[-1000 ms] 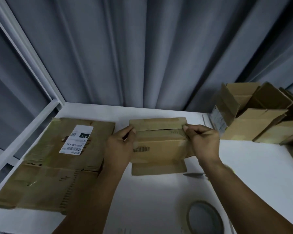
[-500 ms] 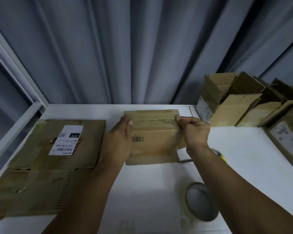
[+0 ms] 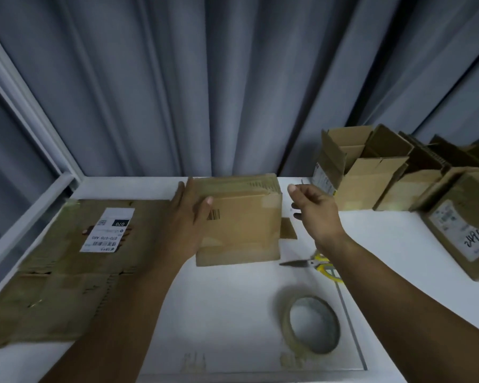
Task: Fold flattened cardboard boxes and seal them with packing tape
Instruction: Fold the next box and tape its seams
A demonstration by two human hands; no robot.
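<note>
A small brown cardboard box (image 3: pixel 242 225) with a barcode stands on the white table (image 3: pixel 233 305) in the middle. My left hand (image 3: pixel 190 217) grips its left side, thumb across the front face and fingers behind. Just right of the box, my right hand (image 3: pixel 313 210) hovers off the cardboard with loosely curled fingers and holds nothing. A roll of packing tape (image 3: pixel 311 323) lies flat nearer to me on the right. Yellow-handled scissors (image 3: pixel 310 263) lie beside my right forearm.
Flattened boxes (image 3: pixel 75 261) with a white label lie stacked on the left. Several folded open boxes (image 3: pixel 365 175) stand at the back right, and a labelled box (image 3: pixel 465 233) sits at the far right. A grey curtain hangs behind the table.
My right hand has let go of the box's top right edge and drawn away to the right. The left hand still holds the box, whose top flap now lies folded down.
</note>
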